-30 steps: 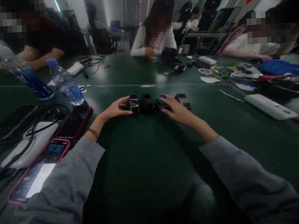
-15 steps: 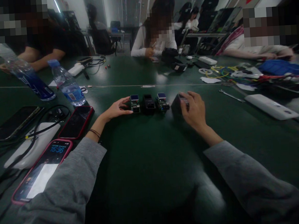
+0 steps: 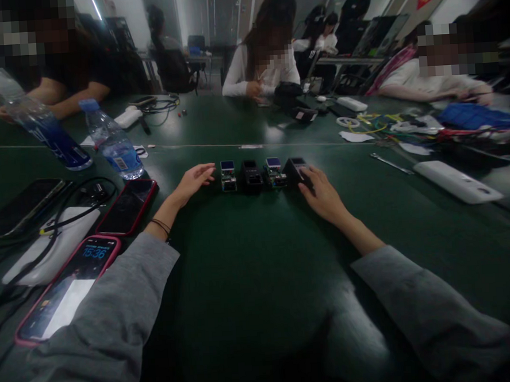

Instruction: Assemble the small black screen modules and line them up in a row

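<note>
While I watch from afar through the head camera, my right hand touches the outer black box, just right of the frame's centre; whether the fingers clamp it I cannot tell. My left hand, left of centre, is loosely parted and near the left circuit board. Between board and box, mid-frame, the inner black box and right circuit board sit on the green table.

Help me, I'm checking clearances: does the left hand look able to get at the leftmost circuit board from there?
Likely yes: the left hand is just left of the leftmost circuit board, with only a strip of table showing between them. A black device sits to its right.
</note>
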A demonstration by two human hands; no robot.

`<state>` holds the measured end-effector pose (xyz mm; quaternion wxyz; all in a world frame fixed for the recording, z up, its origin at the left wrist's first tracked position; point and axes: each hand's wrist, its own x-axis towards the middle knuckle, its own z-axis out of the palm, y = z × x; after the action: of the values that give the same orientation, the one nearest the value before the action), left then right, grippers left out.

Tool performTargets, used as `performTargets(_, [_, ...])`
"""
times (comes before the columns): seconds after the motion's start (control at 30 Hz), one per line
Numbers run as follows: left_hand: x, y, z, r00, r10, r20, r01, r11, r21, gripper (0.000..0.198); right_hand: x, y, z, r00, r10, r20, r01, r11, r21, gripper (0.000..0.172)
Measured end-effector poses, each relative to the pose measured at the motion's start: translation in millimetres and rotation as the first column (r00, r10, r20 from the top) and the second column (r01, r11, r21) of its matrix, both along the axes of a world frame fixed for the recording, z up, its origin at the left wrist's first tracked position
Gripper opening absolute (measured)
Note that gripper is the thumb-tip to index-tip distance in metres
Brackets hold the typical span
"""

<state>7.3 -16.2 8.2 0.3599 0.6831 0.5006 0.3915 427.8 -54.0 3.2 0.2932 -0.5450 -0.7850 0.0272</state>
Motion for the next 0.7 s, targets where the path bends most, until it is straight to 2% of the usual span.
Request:
performTargets(0.03, [0,-1,0.0,0.996,0.081,-0.040,-0.078,0.995,0.068,0.045,0,0,-0.3,1.000,0.004,-0.003,-0.004,1.000,-0.004,0.065])
performTargets(0.1, [1,-5,0.5,0.954,0.267,-0.136,-0.227,0.940,0.253,0.044,2,0,-0.9,1.000,0.004,-0.011,-0.004,1.000,-0.012,0.069])
performTargets(0.17, [0,-8,-0.2,0.886,0.388,-0.254,-0.269,0.876,0.400,0.048,2,0,-1.3,1.000,0.005,-0.020,-0.006,1.000,-0.018,0.071])
performTargets(0.2, [0,-9,-1.5,0.855,0.401,-0.329,-0.243,0.871,0.428,0.051,2,0,-1.5,1.000,0.008,-0.022,-0.008,1.000,-0.024,0.070])
performTargets(0.3, [-2,-6,-9.3,0.779,0.291,-0.556,-0.105,0.934,0.342,0.052,2,0,-2.0,1.000,0.007,-0.013,-0.007,0.999,-0.048,0.069])
performTargets(0.37, [-3,-2,-15.4,0.744,0.206,-0.636,-0.048,0.965,0.257,0.050,1,0,-2.7,1.000,0.011,-0.012,-0.011,0.998,-0.059,0.069])
performTargets(0.5, [-6,5,-21.4,0.724,0.191,-0.663,-0.029,0.969,0.247,0.051,2,0,-3.8,1.000,0.015,-0.021,-0.016,0.998,-0.058,0.068])
performTargets(0.7, [-9,4,-21.3,0.727,0.200,-0.657,-0.011,0.960,0.279,0.050,0,0,-2.5,1.000,0.019,-0.014,-0.020,0.998,-0.057,0.068])
